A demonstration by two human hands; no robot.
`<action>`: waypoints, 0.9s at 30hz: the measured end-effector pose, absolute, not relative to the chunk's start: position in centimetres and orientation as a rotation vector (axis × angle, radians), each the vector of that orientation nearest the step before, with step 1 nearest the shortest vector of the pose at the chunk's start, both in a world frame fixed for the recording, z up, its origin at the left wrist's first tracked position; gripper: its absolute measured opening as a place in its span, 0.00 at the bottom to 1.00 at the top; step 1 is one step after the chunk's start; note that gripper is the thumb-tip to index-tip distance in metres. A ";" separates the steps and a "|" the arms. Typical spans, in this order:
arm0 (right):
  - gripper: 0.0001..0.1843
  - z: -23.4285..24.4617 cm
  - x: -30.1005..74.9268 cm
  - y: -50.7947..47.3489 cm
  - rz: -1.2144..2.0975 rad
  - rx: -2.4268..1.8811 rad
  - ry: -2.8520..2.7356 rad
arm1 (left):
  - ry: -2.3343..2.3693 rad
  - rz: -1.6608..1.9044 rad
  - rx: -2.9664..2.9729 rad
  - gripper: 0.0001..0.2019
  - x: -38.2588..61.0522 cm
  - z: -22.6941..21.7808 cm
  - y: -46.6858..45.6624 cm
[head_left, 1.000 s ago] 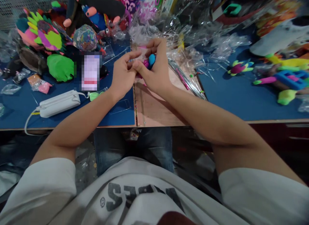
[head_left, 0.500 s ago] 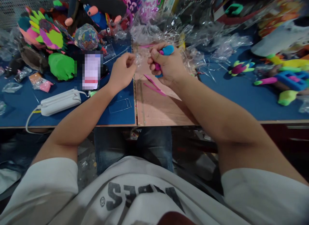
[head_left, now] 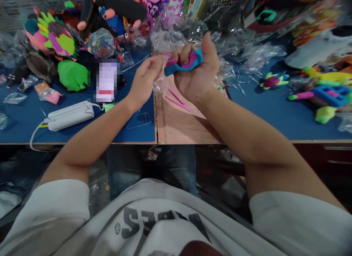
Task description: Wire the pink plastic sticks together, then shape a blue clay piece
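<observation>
My right hand (head_left: 196, 70) is turned palm up above the wooden board (head_left: 184, 129), fingers curled round a strip of blue and magenta modelling clay (head_left: 184, 66). The thumb sticks up, away from the clay. Close to the clay's left end is my left hand (head_left: 147, 74), its fingers pressed together; what they hold, if anything, is hidden. A crumpled piece of clear plastic (head_left: 158, 86) shows just below those fingertips; whether they grip it I cannot tell. Two thin pink sticks (head_left: 177, 102) lie on the board beneath my hands.
At left, a white power strip (head_left: 71, 116) and a lit phone (head_left: 106, 80) lie on the blue tabletop. Clay figures, a green lump (head_left: 73, 75) and a speckled ball (head_left: 101, 43) stand behind. Clear wrappers (head_left: 167, 37) cover the back. A small clay turtle (head_left: 273, 80) sits at right.
My right hand has rolled from a fist to palm up, and the clay now shows as a long strip. My left hand has come slightly right, close to the clay's end.
</observation>
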State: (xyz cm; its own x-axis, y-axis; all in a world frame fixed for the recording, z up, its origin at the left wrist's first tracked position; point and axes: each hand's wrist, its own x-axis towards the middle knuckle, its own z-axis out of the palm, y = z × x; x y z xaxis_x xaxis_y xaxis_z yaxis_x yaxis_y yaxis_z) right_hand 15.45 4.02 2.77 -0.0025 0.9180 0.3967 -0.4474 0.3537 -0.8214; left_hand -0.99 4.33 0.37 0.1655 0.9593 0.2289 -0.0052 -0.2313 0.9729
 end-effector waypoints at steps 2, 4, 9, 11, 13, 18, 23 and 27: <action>0.39 2.2 15.5 4.1 1.078 -0.516 -1.198 | 0.912 1.133 1.355 0.12 -0.6 0.4 4.0; 0.34 1.6 15.9 4.1 1.032 -0.524 -1.365 | 0.827 1.088 1.316 0.11 -0.4 0.5 3.6; 0.23 1.0 17.4 3.9 0.846 -0.568 -1.601 | 0.688 1.231 1.379 0.13 -1.3 1.2 3.2; 0.35 1.3 17.7 3.7 0.809 -0.738 -1.656 | 0.654 1.307 1.418 0.17 -1.8 1.4 3.4; 0.37 1.7 17.9 3.5 0.818 -0.913 -1.722 | 0.701 1.372 1.486 0.18 -2.2 1.4 4.0; 0.35 1.3 18.0 3.9 0.821 -0.991 -1.845 | 0.853 1.483 1.662 0.30 -3.1 0.6 6.0; 0.32 0.0 18.0 4.3 1.030 -0.861 -1.837 | 1.093 1.217 1.949 0.14 -3.9 0.1 6.2; 0.29 1.0 18.1 4.0 0.997 -0.922 -1.664 | 1.066 1.278 1.971 0.08 -3.7 0.5 5.1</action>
